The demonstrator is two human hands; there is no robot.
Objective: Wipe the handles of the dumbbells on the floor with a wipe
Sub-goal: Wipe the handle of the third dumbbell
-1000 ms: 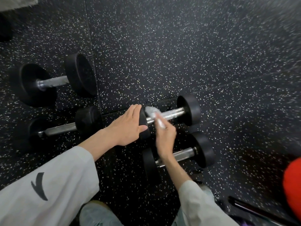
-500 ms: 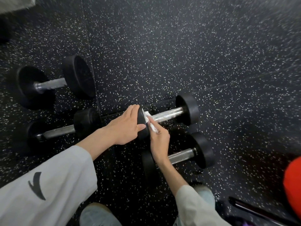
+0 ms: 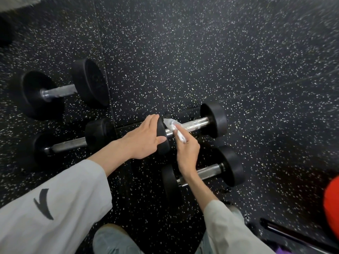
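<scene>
Wipe [image 3: 174,128] under right hand [image 3: 187,153] (on dumbbell handle [image 3: 192,124])

Near end of wiped dumbbell [image 3: 213,120] largely covered by left hand [image 3: 145,139]. Wipe [image 3: 174,126] partly concealed in right hand [image 3: 187,153]; fingertips not seen. Red object [image 3: 332,204] cut off by right edge, unidentifiable. Dark rod [image 3: 293,235] blurred, cut off at lower right. Pale shape [image 3: 16,3] cropped at top-left corner.
</scene>
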